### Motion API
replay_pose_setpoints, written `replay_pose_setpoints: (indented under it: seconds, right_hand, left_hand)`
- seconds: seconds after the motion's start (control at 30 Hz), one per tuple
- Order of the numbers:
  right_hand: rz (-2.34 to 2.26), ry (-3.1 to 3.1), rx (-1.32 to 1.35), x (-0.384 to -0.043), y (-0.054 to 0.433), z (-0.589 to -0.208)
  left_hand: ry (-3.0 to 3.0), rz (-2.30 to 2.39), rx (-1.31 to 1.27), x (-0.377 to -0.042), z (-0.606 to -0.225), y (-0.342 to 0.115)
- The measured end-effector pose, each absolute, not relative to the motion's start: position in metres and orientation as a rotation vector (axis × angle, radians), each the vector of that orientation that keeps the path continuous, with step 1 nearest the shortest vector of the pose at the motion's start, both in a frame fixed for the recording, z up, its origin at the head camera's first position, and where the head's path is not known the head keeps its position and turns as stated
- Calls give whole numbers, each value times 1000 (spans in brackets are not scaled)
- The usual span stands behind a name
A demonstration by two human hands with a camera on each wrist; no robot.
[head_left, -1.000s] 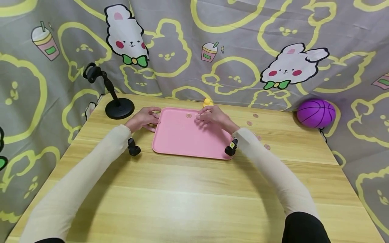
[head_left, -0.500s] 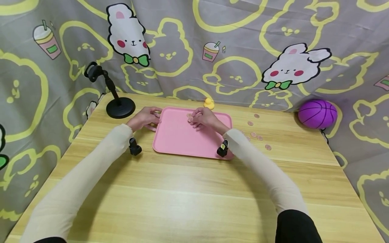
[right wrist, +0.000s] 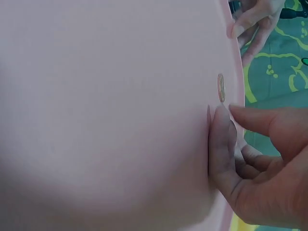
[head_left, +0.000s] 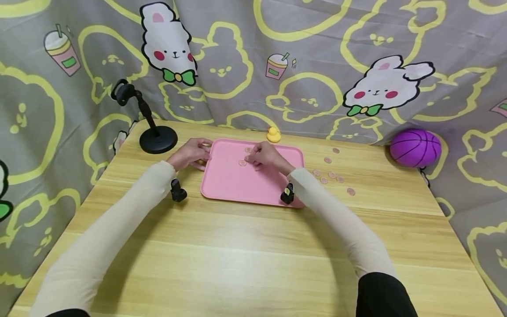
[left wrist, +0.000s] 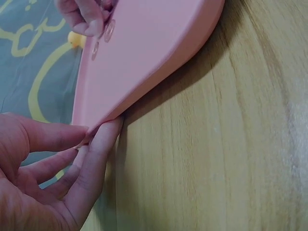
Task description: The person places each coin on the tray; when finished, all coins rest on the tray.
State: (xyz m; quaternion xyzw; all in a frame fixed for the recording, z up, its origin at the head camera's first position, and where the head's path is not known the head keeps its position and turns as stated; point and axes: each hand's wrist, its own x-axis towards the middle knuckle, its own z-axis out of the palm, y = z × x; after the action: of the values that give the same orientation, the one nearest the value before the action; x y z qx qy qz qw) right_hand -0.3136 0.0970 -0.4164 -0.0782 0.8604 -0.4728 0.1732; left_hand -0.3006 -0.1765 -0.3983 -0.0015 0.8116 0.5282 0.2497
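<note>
In the head view, a pink tray [head_left: 241, 185] lies on the wooden table. My left hand [head_left: 192, 152] grips its left rim; the left wrist view shows the thumb [left wrist: 60, 137] on the rim and a finger [left wrist: 98, 149] beneath it. Two coins lie flat near the tray's far side, one coin [head_left: 248, 149] behind the other coin [head_left: 242, 163]. Over the tray, my right hand [head_left: 266, 155] has its fingertips right beside these coins. In the right wrist view, its thumb and forefinger stand slightly apart at a coin [right wrist: 221, 87], with nothing visible between them.
Several loose coins [head_left: 332, 175] are scattered on the table to the tray's right. Behind the tray sits a yellow rubber duck [head_left: 273, 135]. A black stand [head_left: 158, 140] is at the back left, a purple ball [head_left: 416, 148] at the back right. A patterned curtain [head_left: 309, 119] borders the table.
My right hand has moved left across the tray, and a second coin now shows lying there in front of the first. My left hand keeps its hold on the rim.
</note>
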Motion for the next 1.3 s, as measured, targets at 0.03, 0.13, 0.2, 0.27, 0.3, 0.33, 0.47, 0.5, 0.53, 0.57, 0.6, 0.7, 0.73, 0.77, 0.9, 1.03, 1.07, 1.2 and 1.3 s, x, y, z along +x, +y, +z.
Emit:
replay_pose_setpoints:
  seconds: [0.03, 0.13, 0.2, 0.27, 0.3, 0.33, 0.47, 0.5, 0.53, 0.57, 0.6, 0.7, 0.73, 0.77, 0.9, 1.03, 1.07, 1.2, 1.3]
  right_hand:
    - [-1330, 2447, -234, -313, 97, -417]
    - [-1274, 2486, -280, -310, 94, -419]
    - [-1248, 2508, -301, -310, 93, -420]
    - [-1247, 2518, -296, -310, 94, -420]
    - [-1259, 2516, -283, -310, 95, -420]
    - [-1275, 2513, -268, -310, 97, -420]
    - [-1296, 2520, -232, -311, 104, -420]
    - [-1292, 2525, -229, -312, 105, -420]
    - [-1284, 2533, -225, -312, 105, -420]
    - [-1275, 2543, -222, -313, 105, -421]
    - [-1261, 2555, -219, -313, 105, -421]
    - [-1221, 2593, -213, -315, 103, -422]
    - [-1207, 2600, -216, -316, 102, -422]
    - [-1199, 2602, -223, -316, 102, -422]
    - [-1256, 2549, -238, -316, 105, -418]
    - [-1340, 2519, -245, -319, 117, -409]
    - [-1336, 2534, -251, -320, 122, -407]
    - [-1317, 2559, -233, -323, 139, -399]
    - [-1326, 2564, -207, -324, 151, -393]
  left_hand:
    - [2214, 1435, -2, -301, -398, -177]
    - [2222, 1426, 1, -301, -398, -178]
    - [2223, 1427, -2, -301, -398, -178]
    - [2217, 1436, -6, -301, -398, -177]
    - [2214, 1440, -8, -301, -399, -176]
    - [2211, 1444, -9, -301, -398, -175]
    - [2209, 1447, -7, -301, -398, -174]
    - [2211, 1445, -7, -300, -398, -174]
    - [2212, 1443, -5, -300, -398, -174]
    - [2213, 1441, -4, -300, -398, -173]
    - [2215, 1440, -4, -300, -398, -174]
    - [2219, 1441, -1, -300, -398, -173]
    - [2222, 1440, 1, -300, -398, -174]
    - [2225, 1441, -2, -300, -398, -174]
    - [2229, 1444, -4, -299, -400, -174]
    - [2239, 1441, -6, -299, -401, -175]
    - [2245, 1439, -10, -299, -401, -175]
    - [2259, 1431, -17, -299, -401, -174]
    - [2258, 1429, -13, -300, -401, -173]
